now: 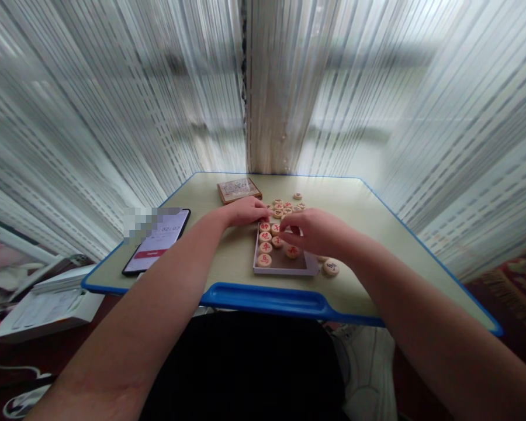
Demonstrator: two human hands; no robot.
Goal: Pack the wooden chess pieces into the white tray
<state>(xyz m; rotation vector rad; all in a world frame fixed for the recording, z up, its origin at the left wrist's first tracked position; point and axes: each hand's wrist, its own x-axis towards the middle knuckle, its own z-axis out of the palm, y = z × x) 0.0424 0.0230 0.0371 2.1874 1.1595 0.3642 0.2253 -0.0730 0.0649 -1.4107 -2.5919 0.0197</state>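
A shallow white box (284, 271) lies on the small table, with round wooden xiangqi pieces marked in red inside. Several form a column along its left wall, among them a horse piece (264, 260). Over the box, my right hand (309, 229) has its thumb and index finger closed at the edge of a red-marked xiangqi piece (275, 229) in the second column. My left hand (245, 209) rests at the box's far left corner, fingers stretched out and slightly apart; its fingertips partly hide the corner. My right hand covers the box's far right part.
Beyond the box lies a cluster of loose pieces (288, 206). A black-marked piece (331, 267) sits right of the box. A brown flat box (239, 189) stands at the back, a phone (160, 241) at the left. A blue tray rim (265, 298) edges the table's front.
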